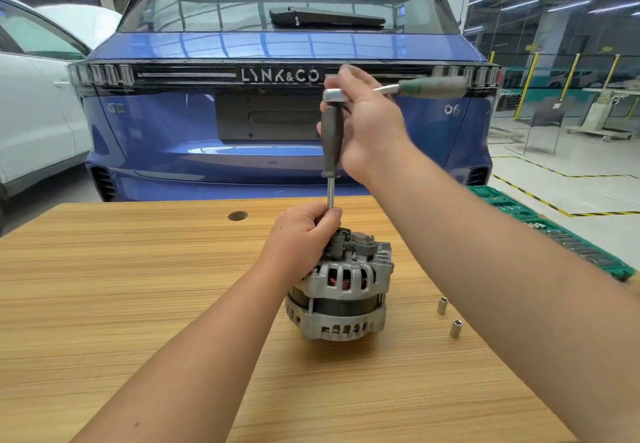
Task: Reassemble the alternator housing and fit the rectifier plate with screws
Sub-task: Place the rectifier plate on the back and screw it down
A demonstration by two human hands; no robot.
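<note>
Left hand [304,234] grips driver shaft [330,193]; right hand [367,124] holds ratchet [429,86]; tailgate [280,124] reads "LYNK&CO", probably "06".

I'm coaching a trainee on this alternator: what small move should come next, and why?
Probably swing the ratchet a short stroke with the right hand: it sits atop the upright driver, whose shaft the left hand steadies at the alternator top.

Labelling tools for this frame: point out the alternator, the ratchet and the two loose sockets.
alternator [341,290]: head view, on its slotted upper housing.
ratchet [431,87]: head view, on its green handle.
near socket [455,328]: head view, on its side wall.
far socket [442,305]: head view, on its side wall.
</note>
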